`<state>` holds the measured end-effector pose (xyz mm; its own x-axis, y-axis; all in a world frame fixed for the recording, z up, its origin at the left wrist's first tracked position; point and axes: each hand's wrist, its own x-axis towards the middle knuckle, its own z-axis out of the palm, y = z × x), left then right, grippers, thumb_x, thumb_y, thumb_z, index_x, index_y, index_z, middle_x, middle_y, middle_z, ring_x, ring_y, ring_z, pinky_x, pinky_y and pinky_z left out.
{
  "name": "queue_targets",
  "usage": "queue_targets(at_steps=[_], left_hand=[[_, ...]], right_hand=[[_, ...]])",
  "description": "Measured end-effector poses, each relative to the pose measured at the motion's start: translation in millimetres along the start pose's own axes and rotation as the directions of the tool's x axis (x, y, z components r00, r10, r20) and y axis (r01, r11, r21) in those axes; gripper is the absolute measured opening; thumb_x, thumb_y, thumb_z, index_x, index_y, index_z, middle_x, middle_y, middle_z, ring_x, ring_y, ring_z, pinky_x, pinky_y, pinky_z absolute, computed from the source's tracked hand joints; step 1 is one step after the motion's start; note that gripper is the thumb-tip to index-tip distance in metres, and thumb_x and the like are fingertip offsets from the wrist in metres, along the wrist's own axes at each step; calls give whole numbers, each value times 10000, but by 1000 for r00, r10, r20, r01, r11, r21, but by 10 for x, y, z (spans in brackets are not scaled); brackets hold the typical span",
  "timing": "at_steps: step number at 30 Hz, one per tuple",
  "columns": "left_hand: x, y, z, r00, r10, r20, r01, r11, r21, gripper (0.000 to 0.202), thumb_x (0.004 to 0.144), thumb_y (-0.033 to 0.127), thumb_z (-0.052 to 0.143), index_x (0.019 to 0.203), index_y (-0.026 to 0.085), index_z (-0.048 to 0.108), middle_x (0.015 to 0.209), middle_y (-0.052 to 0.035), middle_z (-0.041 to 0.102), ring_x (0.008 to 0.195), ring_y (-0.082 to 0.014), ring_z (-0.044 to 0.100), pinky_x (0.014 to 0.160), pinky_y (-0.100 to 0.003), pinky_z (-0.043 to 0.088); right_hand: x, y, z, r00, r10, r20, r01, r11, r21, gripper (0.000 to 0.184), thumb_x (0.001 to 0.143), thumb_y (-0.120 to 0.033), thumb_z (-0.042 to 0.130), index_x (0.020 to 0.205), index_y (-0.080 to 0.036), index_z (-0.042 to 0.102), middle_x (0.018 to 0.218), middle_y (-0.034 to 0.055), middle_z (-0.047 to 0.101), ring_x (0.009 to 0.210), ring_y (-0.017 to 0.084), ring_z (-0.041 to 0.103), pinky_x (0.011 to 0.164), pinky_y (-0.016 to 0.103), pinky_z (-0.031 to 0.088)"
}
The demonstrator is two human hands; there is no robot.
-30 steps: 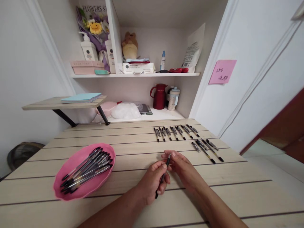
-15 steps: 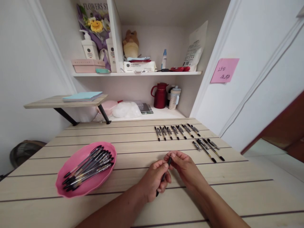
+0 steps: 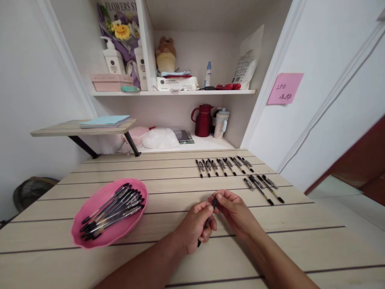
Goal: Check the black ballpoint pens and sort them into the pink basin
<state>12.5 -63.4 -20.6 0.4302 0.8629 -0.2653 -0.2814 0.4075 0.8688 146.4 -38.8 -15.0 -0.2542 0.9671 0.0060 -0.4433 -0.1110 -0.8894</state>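
A black pen point(image 3: 207, 223) slants between my two hands above the front middle of the table. My left hand point(image 3: 197, 226) is wrapped round its barrel, with the lower tip poking out below the fist. At the upper end, the fingertips of my right hand point(image 3: 230, 206) pinch the pen; whether a separate small part sits in that pinch is hidden. To the left stands a pink scalloped bowl point(image 3: 138, 221) holding several black-tipped clear pens point(image 3: 112, 212). Beyond my hands lies a row of pen parts and caps point(image 3: 222, 167), with a second group point(image 3: 263, 188) nearer on the right.
A small raised shelf point(image 3: 60, 130) with blue paper point(image 3: 105, 121) stands at the table's back left. Behind the table, a white cabinet point(image 3: 180, 93) holds a red jug point(image 3: 203, 120), a cup point(image 3: 221, 123) and bottles. A pink note point(image 3: 285, 88) is stuck on the right wall.
Almost nothing differs. Both hands keep the same hold on the pen, and the view has shifted very slightly.
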Motion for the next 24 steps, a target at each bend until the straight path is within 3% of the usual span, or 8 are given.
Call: queue_targets(at_steps=[5, 8, 10, 13, 16, 18, 20, 24], left_hand=[[-3, -6, -17, 999, -11, 39, 11, 1000, -1, 330, 744, 488, 519, 862, 185, 457, 508, 69, 488, 272, -3, 242, 316, -159, 104], [-10, -15, -22, 998, -24, 57, 24, 1000, 3, 338, 741, 490, 520, 861, 178, 462, 511, 65, 496, 273, 1, 237, 317, -156, 101], [-13, -17, -23, 998, -21, 61, 21, 1000, 0, 335, 747, 483, 514, 870, 175, 466, 514, 62, 497, 276, -1, 243, 317, -157, 102], [-16, -7, -21, 998, -21, 53, 21, 1000, 3, 322, 757, 464, 508, 884, 171, 470, 516, 63, 490, 278, -3, 244, 315, -161, 106], [-24, 12, -17, 999, -31, 44, 30, 999, 14, 303, 765, 445, 504, 890, 170, 475, 514, 65, 483, 278, -4, 234, 316, -167, 101], [-29, 22, -16, 999, -31, 41, 31, 999, 17, 301, 764, 444, 505, 885, 169, 477, 517, 66, 482, 281, -2, 231, 318, -169, 98], [-33, 25, -17, 999, -29, 40, 28, 999, 21, 303, 763, 445, 506, 877, 166, 477, 523, 64, 483, 285, -1, 233, 319, -170, 99], [-30, 8, -29, 998, -24, 52, 23, 999, 35, 304, 766, 443, 504, 877, 160, 483, 539, 58, 492, 291, 1, 234, 318, -170, 98]], right_hand=[[26, 5, -25, 1000, 14, -14, -12, 989, 148, 172, 682, -324, 678, 750, -170, 643, 794, 48, 646, 667, 126, 561, 580, 240, 423], [63, -20, -88, 998, -20, -67, 34, 974, 224, 187, 659, -324, 700, 779, -192, 644, 813, 40, 652, 785, 150, 593, 713, 280, 459], [88, -39, -139, 994, -51, -101, 73, 970, 231, 196, 650, -315, 708, 795, -200, 643, 835, 39, 654, 849, 162, 594, 788, 305, 454], [113, -77, -206, 986, -66, -155, 96, 976, 197, 173, 675, -312, 685, 816, -222, 641, 833, 27, 655, 851, 163, 598, 777, 303, 469], [117, -147, -317, 960, -77, -268, 93, 994, 49, 181, 660, -310, 690, 814, -234, 632, 763, 7, 650, 776, 157, 608, 659, 265, 490], [108, -213, -471, 927, -108, -359, 44, 982, -182, 222, 626, -318, 706, 805, -216, 620, 709, 7, 643, 706, 165, 616, 557, 250, 478], [91, -287, -702, 879, -178, -442, -22, 912, -411, 248, 599, -325, 710, 775, -183, 610, 642, 15, 632, 625, 172, 615, 491, 248, 457], [59, -424, -1226, 808, -299, -509, -123, 758, -641, 215, 608, -290, 662, 769, -152, 622, 594, 36, 639, 550, 179, 609, 517, 289, 475]])
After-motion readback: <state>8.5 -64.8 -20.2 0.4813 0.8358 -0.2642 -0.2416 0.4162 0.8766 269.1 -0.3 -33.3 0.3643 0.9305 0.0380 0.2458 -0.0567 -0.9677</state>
